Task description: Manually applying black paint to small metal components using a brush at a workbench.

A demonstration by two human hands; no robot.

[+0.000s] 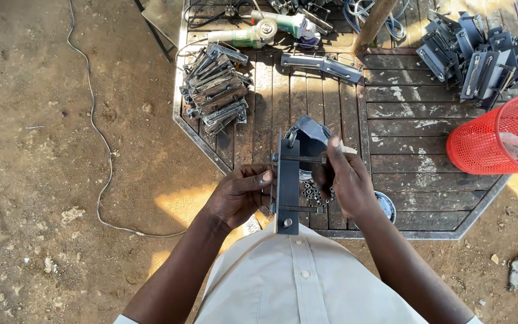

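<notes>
Dark steel bracket [287, 180] in the left hand's [239, 193] grip, right hand [347, 180] closed on its bolts [304, 159] (nuts [313, 193] beneath).

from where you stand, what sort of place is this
Likely an outdoor metalwork yard: a slatted steel table on bare dirt, an angle grinder, piles of brackets, and both hands on a bolted bracket.

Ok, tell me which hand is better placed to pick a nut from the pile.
Probably the right hand: it hovers right above the loose nuts, fingers at the upper bolt, while the left hand grips the dark bracket.
</notes>
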